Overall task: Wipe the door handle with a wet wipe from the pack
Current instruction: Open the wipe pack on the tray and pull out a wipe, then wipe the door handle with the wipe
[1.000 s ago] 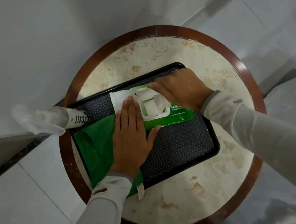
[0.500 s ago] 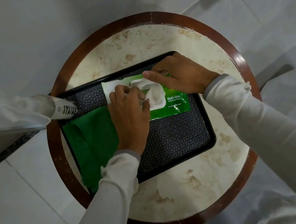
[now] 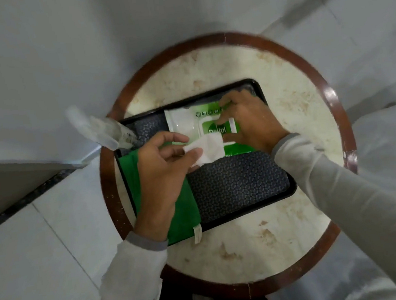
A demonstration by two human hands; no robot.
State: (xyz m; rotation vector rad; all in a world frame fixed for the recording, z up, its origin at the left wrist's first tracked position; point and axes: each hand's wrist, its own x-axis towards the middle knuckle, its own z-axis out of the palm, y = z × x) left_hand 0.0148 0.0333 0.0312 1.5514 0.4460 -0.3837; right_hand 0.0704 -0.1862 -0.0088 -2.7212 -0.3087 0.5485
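A green and white wet wipe pack (image 3: 183, 124) lies at the back of a black tray (image 3: 241, 184) on a small round table. My left hand (image 3: 162, 177) pinches a white wet wipe (image 3: 209, 149) and holds it just above the pack's front edge. My right hand (image 3: 248, 123) presses down on the pack's right half, fingers at its lid. The door handle is not in view.
A green cloth (image 3: 182, 212) lies on the tray's left part under my left hand. A spray bottle (image 3: 104, 133) lies at the tray's back left corner. The round table (image 3: 292, 92) has a brown wooden rim and stands by a white wall on pale floor tiles.
My left hand has lifted off the pack and pulled a white wipe out of its opening. My right hand has moved from opening the lid to pressing the pack down.
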